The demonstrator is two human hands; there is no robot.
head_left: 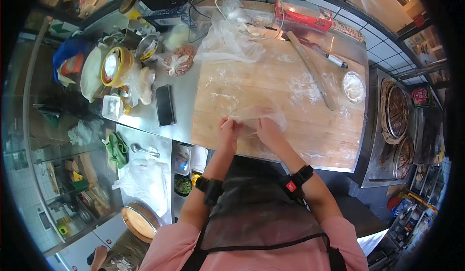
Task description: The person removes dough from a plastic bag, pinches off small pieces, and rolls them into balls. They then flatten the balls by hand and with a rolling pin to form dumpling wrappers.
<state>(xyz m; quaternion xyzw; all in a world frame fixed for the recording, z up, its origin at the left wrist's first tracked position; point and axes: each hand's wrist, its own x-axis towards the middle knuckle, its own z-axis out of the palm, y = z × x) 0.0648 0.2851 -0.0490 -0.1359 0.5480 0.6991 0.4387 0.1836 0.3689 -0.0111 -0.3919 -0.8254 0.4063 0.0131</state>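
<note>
Both of my hands are over the front part of a floured wooden board point(271, 77), with a thin, clear plastic bag point(256, 112) between them. My left hand point(228, 129) pinches the bag's left edge. The fingers of my right hand point(269, 129) are closed on its near right side, and part of the film spreads beyond them. A wooden rolling pin point(310, 70) lies slanted on the board's right half. Beside it are loose flour and a white bowl of flour point(354, 87). More crumpled plastic point(230, 43) rests at the board's back left.
On the metal counter at left are a black phone point(164, 105), a bag of pinkish food point(179, 61), a yellow-rimmed container point(127, 67) and a white tub point(112, 107). Round pans point(395, 111) stand at right. Another person's hand point(99, 256) shows at lower left.
</note>
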